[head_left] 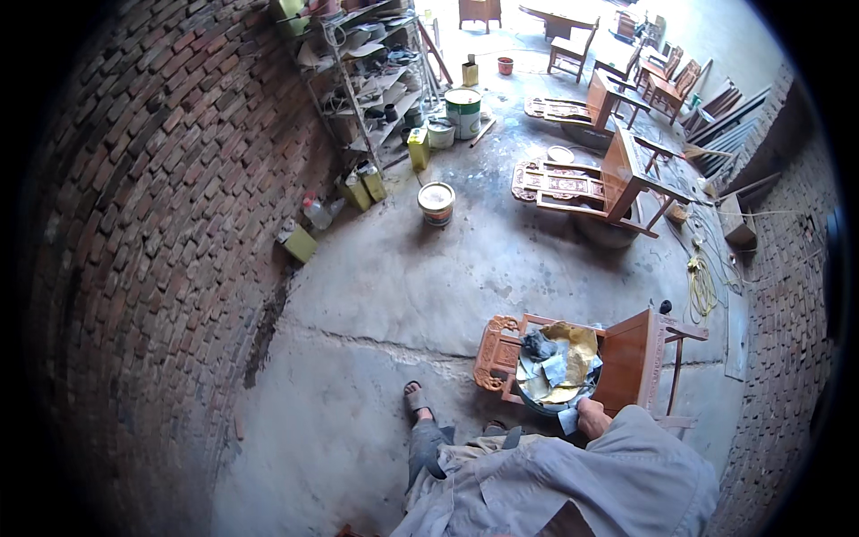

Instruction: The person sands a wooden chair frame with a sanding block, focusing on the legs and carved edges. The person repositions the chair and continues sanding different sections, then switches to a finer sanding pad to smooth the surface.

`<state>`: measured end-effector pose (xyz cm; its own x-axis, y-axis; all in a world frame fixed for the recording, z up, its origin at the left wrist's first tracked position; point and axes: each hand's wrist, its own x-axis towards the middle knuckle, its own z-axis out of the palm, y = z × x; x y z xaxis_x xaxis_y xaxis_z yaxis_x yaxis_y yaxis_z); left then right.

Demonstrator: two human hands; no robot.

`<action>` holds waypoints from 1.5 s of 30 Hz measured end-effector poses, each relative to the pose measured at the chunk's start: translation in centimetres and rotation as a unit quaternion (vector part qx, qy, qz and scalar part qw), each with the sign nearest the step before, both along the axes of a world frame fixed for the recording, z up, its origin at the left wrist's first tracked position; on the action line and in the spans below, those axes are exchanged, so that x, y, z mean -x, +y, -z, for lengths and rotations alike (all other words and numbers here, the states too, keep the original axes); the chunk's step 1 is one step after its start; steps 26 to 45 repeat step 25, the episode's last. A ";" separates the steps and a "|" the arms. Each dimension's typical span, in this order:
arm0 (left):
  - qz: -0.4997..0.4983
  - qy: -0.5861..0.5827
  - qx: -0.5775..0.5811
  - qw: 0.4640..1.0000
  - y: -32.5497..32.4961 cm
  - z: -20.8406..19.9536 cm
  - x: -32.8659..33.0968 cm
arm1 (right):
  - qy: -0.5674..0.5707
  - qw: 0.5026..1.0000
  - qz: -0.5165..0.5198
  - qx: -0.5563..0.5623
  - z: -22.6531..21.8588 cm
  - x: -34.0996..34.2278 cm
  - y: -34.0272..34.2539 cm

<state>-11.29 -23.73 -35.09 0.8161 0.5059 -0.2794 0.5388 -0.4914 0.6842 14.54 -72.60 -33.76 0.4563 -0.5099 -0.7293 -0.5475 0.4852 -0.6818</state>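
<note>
My right hand [592, 418] is at the lower right, by the side of a carved wooden chair [629, 353] that lies on its back. Its fingers are closed, and a small grey-blue piece of sandpaper [569, 421] sticks out from them. Beside the hand, over the chair's back frame, stands a round dark tub [535, 408]. Heaped in it are grey-blue sheets, a crumpled yellow-brown sheet [582, 347] and a dark wadded rag [538, 345]. My left hand does not show; grey sleeves and my clothing fill the bottom of the view.
Two similar chairs [622, 179] lie tipped further off on the right. A paint bucket [437, 204] stands mid-floor. Cans and a cluttered shelf rack [358, 98] line the brick wall [134, 224] at left. A yellow cable [701, 286] coils at right. A crack crosses the floor.
</note>
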 end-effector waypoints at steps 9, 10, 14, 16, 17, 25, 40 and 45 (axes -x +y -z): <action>-0.047 -0.029 -0.129 0.990 28.2 -15.8 -14.2 | 0.000 0.977 0.152 -0.150 -1.9 -3.0 9.4; -0.060 -0.077 -0.194 0.976 35.6 -20.6 -17.6 | 0.020 0.970 0.154 -0.189 -2.1 -2.9 11.1; 0.051 -0.246 -0.265 0.931 30.6 -42.0 -37.7 | 0.058 0.970 0.184 -0.150 -10.1 -0.4 11.2; 0.110 -0.227 -0.260 0.932 27.2 -48.8 -46.5 | 0.048 0.966 0.194 -0.163 -10.5 -1.4 11.4; 0.156 -0.292 -0.262 0.907 22.8 -51.2 -49.5 | 0.038 0.965 0.199 -0.168 -8.9 -1.9 11.6; 0.321 -0.170 -0.221 0.905 4.7 -53.7 -60.2 | 0.090 0.937 0.242 -0.236 -6.2 -8.2 8.5; 0.321 -0.170 -0.221 0.905 4.7 -53.7 -60.2 | 0.090 0.937 0.242 -0.236 -6.2 -8.2 8.5; 0.321 -0.170 -0.221 0.905 4.7 -53.7 -60.2 | 0.090 0.937 0.242 -0.236 -6.2 -8.2 8.5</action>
